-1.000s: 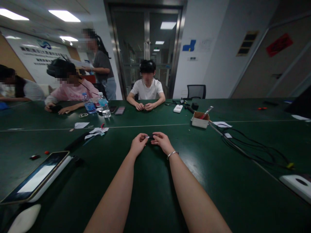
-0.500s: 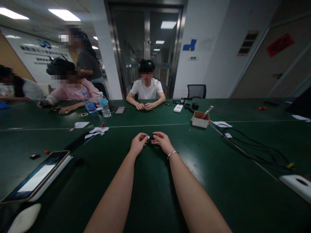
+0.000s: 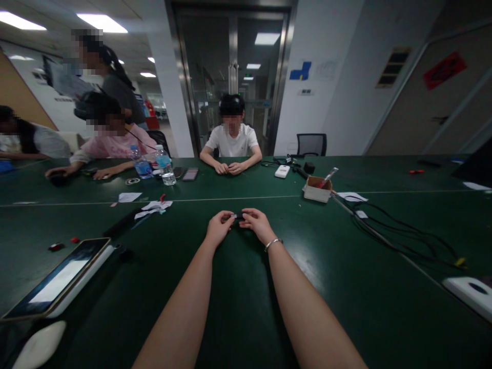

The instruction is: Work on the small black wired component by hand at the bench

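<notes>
I am looking across a dark green table (image 3: 246, 287), and over the middle of it two bare hands come together. The left hand (image 3: 219, 227) and the right hand (image 3: 258, 224) hold one small dark piece (image 3: 239, 216) between them, in front of the person. The grip is narrow on both sides: the left thumb and fingertips pinch the bright end of the piece, and the right ones pinch its dark end. What this piece is exactly, I cannot tell, because it is too small and partly covered by the fingers. I also cannot tell whether it touches the table. On the right wrist there is a silver bracelet (image 3: 273, 244).

To the near left, a phone (image 3: 59, 282) with a lit screen lies tilted, and a pale rounded object (image 3: 40, 344) is just beside it. Farther to the left are some crumpled papers (image 3: 154, 207). To the right of the hands, well apart, stands a small open box (image 3: 317, 191), and black cables (image 3: 400, 233) spread near it. At the far side a person in a white shirt (image 3: 232, 141) sits facing us.
</notes>
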{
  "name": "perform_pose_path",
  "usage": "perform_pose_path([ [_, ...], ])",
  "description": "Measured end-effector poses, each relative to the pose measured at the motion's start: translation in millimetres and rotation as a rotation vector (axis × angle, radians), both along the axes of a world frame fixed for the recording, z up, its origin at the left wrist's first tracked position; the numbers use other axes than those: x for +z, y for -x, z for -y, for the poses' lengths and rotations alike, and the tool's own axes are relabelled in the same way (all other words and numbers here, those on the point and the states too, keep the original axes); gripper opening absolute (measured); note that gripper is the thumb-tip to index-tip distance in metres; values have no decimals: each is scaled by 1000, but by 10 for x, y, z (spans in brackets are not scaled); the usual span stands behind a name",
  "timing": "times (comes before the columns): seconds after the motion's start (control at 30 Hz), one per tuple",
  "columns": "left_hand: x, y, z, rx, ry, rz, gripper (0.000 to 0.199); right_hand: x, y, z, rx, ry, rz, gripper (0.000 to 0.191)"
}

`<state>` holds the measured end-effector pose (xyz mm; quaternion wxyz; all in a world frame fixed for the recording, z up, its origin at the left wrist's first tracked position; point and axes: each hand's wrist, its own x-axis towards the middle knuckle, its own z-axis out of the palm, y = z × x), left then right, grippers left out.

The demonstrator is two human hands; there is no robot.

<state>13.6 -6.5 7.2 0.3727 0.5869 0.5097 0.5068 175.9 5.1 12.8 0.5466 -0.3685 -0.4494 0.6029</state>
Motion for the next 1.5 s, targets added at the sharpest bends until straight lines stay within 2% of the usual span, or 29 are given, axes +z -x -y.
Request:
perform_pose_path([
  [0.53, 14, -7, 11, -19, 0, -10, 24, 3, -3, 8, -4, 3, 2, 19],
  [0.83, 59, -6, 37, -32, 2, 15, 31, 20, -1, 23, 1, -1, 0, 19],
  [1.5, 48, -9, 27, -56, 22, 41, 35, 19, 6, 14, 0, 10, 2, 18],
])
